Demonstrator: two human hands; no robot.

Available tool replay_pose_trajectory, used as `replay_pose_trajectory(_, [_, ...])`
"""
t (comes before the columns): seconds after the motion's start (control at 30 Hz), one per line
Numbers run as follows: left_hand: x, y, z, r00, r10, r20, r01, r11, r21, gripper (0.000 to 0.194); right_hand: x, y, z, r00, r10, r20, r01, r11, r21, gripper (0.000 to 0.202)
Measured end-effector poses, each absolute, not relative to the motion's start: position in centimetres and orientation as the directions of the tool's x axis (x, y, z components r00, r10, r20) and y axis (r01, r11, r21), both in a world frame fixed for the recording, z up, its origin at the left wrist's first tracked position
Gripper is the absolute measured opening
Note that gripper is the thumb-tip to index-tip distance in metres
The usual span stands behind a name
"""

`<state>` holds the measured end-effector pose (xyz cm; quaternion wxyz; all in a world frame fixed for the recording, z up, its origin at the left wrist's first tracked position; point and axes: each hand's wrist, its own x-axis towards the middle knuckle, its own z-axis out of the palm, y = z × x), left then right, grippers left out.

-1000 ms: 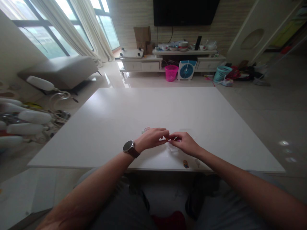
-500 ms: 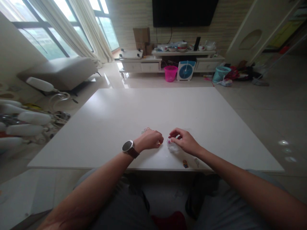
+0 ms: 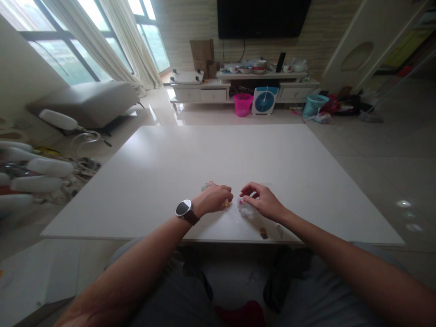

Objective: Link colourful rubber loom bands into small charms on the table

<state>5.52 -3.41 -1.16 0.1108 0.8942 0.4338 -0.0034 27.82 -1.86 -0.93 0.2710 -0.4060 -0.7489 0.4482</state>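
Note:
My left hand (image 3: 215, 199), with a watch on its wrist, is over the white table (image 3: 218, 154). Its fingers are bent, and a small yellow piece (image 3: 226, 205) shows just under the fingertips. Behind that hand lie small looped, ring-like items (image 3: 208, 185). My right hand (image 3: 260, 199) has its thumb and fingers curved around the top of a clear plastic bag or container (image 3: 245, 210) with a small pink spot. Near the front edge lie a small yellow and blue figure (image 3: 263, 233) and a pale small piece (image 3: 279, 231).
Beyond the table stand a pink basket (image 3: 243, 105), a blue and white fan (image 3: 264, 100) and a teal basket (image 3: 314, 105) by a low cabinet. White padded objects (image 3: 51, 167) are at the left. My legs are under the front edge.
The fingers of my left hand have loosened a little, and more of the yellow piece shows below them. My right hand stays nearly still at the clear plastic.

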Motion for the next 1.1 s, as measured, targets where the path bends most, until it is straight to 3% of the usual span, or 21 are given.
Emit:
replay_pose_trajectory(0.23, [5.8, -3.5, -1.0, 0.634, 0.766, -0.109, 0.769, -0.609, 0.197, 0.009, 27.8, -1.8, -1.0, -0.524, 0.850, 0.051, 0.368, 0.280, -0.887, 0.013])
replay_pose_trajectory(0.6, [5.1, -3.2, -1.5, 0.604, 0.791, -0.092, 0.792, -0.584, 0.178, 0.017, 28.0, -1.7, -0.9, -0.529, 0.846, 0.060, 0.416, 0.320, -0.851, 0.012])
replay_pose_trajectory(0.77, [4.9, -3.0, -2.0, 0.600, 0.792, -0.111, 0.794, -0.573, 0.202, 0.022, 28.5, -1.4, -1.1, -0.600, 0.790, 0.127, 0.587, 0.543, -0.601, 0.008])
replay_pose_trajectory(0.9, [4.8, -2.9, -2.4, 0.594, 0.796, -0.120, 0.798, -0.562, 0.218, 0.026, 28.7, -1.5, -1.5, -0.744, 0.661, 0.099, 0.585, 0.715, -0.382, 0.013])
replay_pose_trajectory(1.1, [4.8, -2.9, -2.5, 0.566, 0.815, -0.125, 0.816, -0.534, 0.219, 0.027, 28.7, -1.7, -2.0, -0.853, 0.519, 0.054, 0.486, 0.827, -0.282, 0.018])
